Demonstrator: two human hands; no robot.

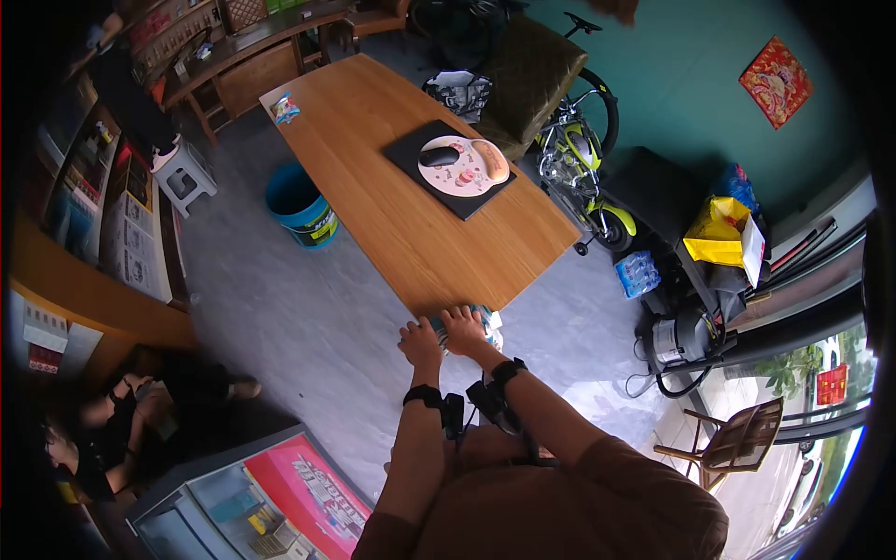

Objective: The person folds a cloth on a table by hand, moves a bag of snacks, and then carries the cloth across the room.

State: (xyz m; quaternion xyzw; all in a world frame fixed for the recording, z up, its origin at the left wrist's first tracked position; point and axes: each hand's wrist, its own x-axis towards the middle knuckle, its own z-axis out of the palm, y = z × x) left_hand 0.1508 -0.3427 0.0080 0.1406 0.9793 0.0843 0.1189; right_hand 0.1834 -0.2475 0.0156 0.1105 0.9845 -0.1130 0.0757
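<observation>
My left hand [422, 343] and my right hand [464, 329] are side by side at the near end of the wooden table [373, 159]. Both are closed over a small teal-and-white bundle [495, 324] at the table's edge. Most of it is hidden under my fingers, so its kind cannot be made out. Farther up the tabletop lies a black board [467, 207], bearing a pink mouse pad [464, 171] with a black computer mouse [439, 156] on it. A small colourful packet [286, 108] rests at the far left corner.
A blue bucket [297, 210] stands left of the table. On the right are a green motorbike [583, 154], a water-bottle pack [637, 274], a vacuum cleaner [679, 341] and a wooden chair [737, 439]. One person [131, 103] stands upper left; another person [112, 429] is lower left, beside a display freezer [308, 490].
</observation>
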